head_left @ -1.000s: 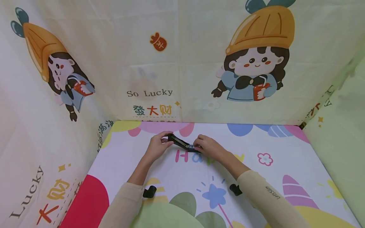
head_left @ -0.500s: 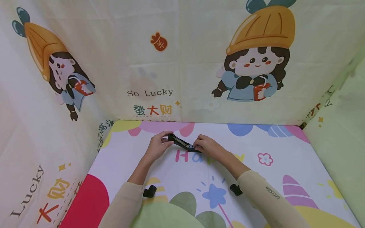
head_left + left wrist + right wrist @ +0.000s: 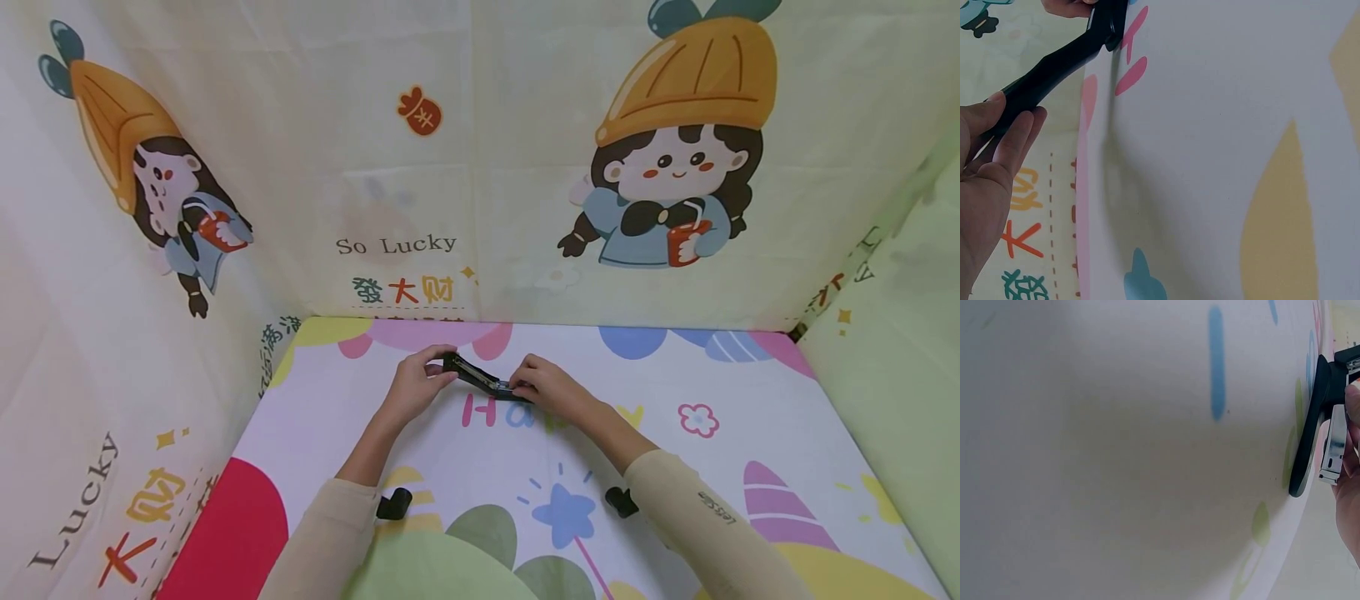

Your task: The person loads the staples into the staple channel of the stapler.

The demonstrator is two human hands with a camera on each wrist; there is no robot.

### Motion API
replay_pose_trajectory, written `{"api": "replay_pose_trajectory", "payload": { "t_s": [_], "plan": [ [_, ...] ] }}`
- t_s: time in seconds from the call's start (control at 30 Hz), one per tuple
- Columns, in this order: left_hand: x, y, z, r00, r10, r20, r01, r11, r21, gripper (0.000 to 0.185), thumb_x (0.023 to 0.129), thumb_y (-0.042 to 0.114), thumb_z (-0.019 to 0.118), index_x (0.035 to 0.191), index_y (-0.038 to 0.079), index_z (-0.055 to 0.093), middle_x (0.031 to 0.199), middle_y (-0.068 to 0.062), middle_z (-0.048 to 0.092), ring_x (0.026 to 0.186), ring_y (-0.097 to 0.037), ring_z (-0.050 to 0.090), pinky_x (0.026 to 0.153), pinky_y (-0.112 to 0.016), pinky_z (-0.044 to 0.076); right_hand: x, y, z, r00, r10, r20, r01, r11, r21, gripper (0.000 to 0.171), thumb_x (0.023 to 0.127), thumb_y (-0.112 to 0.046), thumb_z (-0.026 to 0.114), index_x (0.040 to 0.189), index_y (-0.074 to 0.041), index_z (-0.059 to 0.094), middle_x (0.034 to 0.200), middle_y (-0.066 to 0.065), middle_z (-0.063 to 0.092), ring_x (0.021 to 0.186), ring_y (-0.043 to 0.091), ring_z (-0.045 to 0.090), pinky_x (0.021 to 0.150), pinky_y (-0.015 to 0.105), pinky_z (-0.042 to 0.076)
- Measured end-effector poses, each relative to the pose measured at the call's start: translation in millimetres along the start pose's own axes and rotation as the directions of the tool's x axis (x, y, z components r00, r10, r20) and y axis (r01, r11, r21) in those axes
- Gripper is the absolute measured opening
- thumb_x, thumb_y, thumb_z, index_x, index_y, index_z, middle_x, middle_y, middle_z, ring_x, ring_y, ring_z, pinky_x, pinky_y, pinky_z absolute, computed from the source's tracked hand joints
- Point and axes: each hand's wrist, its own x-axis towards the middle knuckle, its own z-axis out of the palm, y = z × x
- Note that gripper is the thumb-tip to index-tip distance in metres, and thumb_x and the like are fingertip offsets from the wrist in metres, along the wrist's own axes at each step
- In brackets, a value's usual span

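Observation:
A black stapler (image 3: pixel 474 374) is swung open over the printed tabletop, beyond the pink "H" lettering. My left hand (image 3: pixel 411 390) pinches the raised end of its top arm between thumb and fingers. From below, the left wrist view shows that dark arm (image 3: pixel 1054 67) slanting away from the thumb. At the hinge end, fingers of my right hand (image 3: pixel 553 388) pinch at the metal staple channel (image 3: pixel 1335 442), partly hiding it. The black base (image 3: pixel 1307 440) lies low along the tabletop in the right wrist view.
The white table (image 3: pixel 645 408) carries colourful printed shapes. Cloth walls with cartoon prints stand behind it (image 3: pixel 525 167) and on both sides. A small black device (image 3: pixel 394 504) sits at the left cuff, another black device (image 3: pixel 621 501) at the right cuff.

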Motion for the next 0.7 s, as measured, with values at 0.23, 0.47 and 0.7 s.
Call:
{"api": "replay_pose_trajectory", "payload": {
  "t_s": [0.23, 0.47, 0.7],
  "plan": [
    [-0.4, -0.5, -0.3, 1.0, -0.001, 0.005, 0.001, 1.0, -0.001, 0.04, 0.08, 0.014, 0.07, 0.114, 0.032, 0.059, 0.12, 0.002, 0.057, 0.098, -0.016, 0.064, 0.079, -0.029, 0.055, -2.8, 2.5, 0.9, 1.0, 0.006, -0.002, -0.006, 1.0, 0.012, 0.015, 0.083, -0.023, 0.067, 0.097, -0.022, 0.068, 0.093, -0.009, 0.053, 0.082, 0.003, 0.049, 0.075, 0.018, 0.049],
    [-0.1, -1.1, -0.1, 1.0, 0.001, -0.003, -0.001, 1.0, 0.005, 0.04, 0.08, 0.014, 0.07, 0.113, 0.033, 0.059, 0.12, 0.003, 0.057, 0.098, -0.016, 0.063, 0.078, -0.029, 0.055, -5.8, 3.5, 0.8, 0.998, -0.056, -0.007, 0.056, 0.998, 0.006, 0.023, 0.081, -0.023, 0.069, 0.104, -0.021, 0.068, 0.097, -0.005, 0.053, 0.087, 0.007, 0.047, 0.076, 0.022, 0.046],
    [-0.8, -0.4, -0.2, 1.0, 0.003, 0.003, -0.003, 1.0, -0.001, 0.04, 0.08, 0.014, 0.07, 0.114, 0.033, 0.059, 0.12, 0.003, 0.057, 0.098, -0.016, 0.063, 0.078, -0.029, 0.055, -7.4, 2.7, 0.3, 0.998, -0.066, -0.008, 0.066, 0.997, -0.04, 0.027, 0.08, -0.02, 0.07, 0.107, -0.024, 0.069, 0.095, -0.003, 0.052, 0.085, 0.009, 0.042, 0.072, 0.023, 0.041]
  ]
}}
